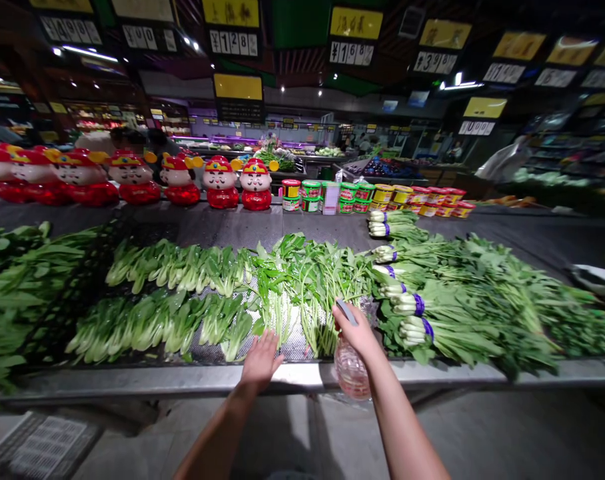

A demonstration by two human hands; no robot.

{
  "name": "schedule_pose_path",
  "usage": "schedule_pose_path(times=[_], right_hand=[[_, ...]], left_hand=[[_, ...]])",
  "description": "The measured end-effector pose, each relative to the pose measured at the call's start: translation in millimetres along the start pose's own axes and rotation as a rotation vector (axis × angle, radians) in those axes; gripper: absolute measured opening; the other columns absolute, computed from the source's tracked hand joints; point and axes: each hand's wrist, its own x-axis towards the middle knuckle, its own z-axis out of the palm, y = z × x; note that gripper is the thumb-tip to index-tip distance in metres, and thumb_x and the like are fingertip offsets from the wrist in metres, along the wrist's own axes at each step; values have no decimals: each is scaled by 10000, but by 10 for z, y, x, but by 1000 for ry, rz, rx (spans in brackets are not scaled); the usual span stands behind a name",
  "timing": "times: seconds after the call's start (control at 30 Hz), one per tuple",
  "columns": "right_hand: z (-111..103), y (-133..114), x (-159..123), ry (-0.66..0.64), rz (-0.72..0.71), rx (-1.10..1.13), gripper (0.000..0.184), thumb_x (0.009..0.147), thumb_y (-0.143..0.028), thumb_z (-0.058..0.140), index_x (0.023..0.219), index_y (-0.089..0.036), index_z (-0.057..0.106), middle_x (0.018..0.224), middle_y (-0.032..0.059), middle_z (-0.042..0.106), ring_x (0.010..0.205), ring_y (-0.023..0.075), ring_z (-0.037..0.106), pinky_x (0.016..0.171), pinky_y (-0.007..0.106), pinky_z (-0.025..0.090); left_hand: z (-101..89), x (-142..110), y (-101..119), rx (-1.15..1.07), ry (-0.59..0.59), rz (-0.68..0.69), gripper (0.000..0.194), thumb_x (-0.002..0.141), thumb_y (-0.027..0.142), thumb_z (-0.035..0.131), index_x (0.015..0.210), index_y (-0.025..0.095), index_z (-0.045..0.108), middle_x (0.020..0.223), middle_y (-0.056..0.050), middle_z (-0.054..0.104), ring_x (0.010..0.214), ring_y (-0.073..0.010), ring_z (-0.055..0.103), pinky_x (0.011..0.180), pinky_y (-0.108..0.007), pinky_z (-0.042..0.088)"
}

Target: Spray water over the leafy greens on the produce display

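My right hand (pixel 355 331) is shut around the neck of a clear plastic spray bottle (pixel 351 369), whose grey trigger head points up and left over the greens. The bottle holds a pale pinkish liquid and hangs just past the steel table edge (pixel 157 383). My left hand (pixel 261 360) is open with its fingers spread, resting at or just above the stems of the bok choy (pixel 217 320), holding nothing. Loose leafy greens (pixel 307 287) lie between my hands, and bunches of greens tied with purple bands (pixel 417 307) lie to the right.
Red-and-white lucky figurines (pixel 220 181) stand in a row along the back of the stall beside jars with coloured lids (pixel 367 195). More greens (pixel 17 287) lie at the left. Price signs (pixel 355 33) hang overhead, and market stalls fill the background.
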Motion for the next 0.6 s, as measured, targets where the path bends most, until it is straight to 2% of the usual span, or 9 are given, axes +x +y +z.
schedule_pose_path(times=[0.07, 0.17, 0.37, 0.5, 0.6], right_hand=[[10, 46, -28, -64, 22, 21, 426, 805, -526, 465, 946, -179, 669, 666, 53, 650, 673, 222, 619, 598, 336, 491], [-11, 109, -54, -69, 46, 68, 453, 814, -521, 464, 1048, -172, 632, 770, 72, 678, 752, 225, 634, 626, 332, 498], [-152, 160, 16, 50, 26, 60, 427, 813, -543, 452, 932, -175, 635, 810, 82, 676, 761, 220, 633, 631, 322, 494], [-243, 210, 50, 118, 27, 25, 450, 811, -544, 441, 959, -166, 633, 727, 69, 656, 692, 214, 617, 595, 318, 484], [-287, 283, 22, 116, 23, -12, 428, 808, -548, 431, 850, -171, 628, 658, 60, 630, 650, 212, 601, 572, 316, 477]], left_hand=[[-2, -1, -2, -16, -7, -5, 551, 899, 489, 301, 1332, 180, 446, 1403, -90, 429, 1327, -278, 335, 1088, -488, 289], [-17, 0, -2, -39, -19, -11, 554, 900, 493, 291, 1333, 182, 445, 1405, -87, 428, 1332, -272, 327, 1094, -488, 276], [-68, 9, 5, -64, -52, -18, 562, 899, 500, 286, 1335, 181, 441, 1409, -94, 424, 1332, -273, 327, 1094, -496, 266], [-74, 10, 5, -57, -47, -15, 574, 899, 507, 279, 1326, 165, 452, 1400, -103, 433, 1326, -279, 337, 1090, -498, 274], [-58, 12, 2, -42, -57, -24, 577, 894, 514, 291, 1317, 163, 466, 1388, -101, 448, 1317, -286, 350, 1088, -493, 283]])
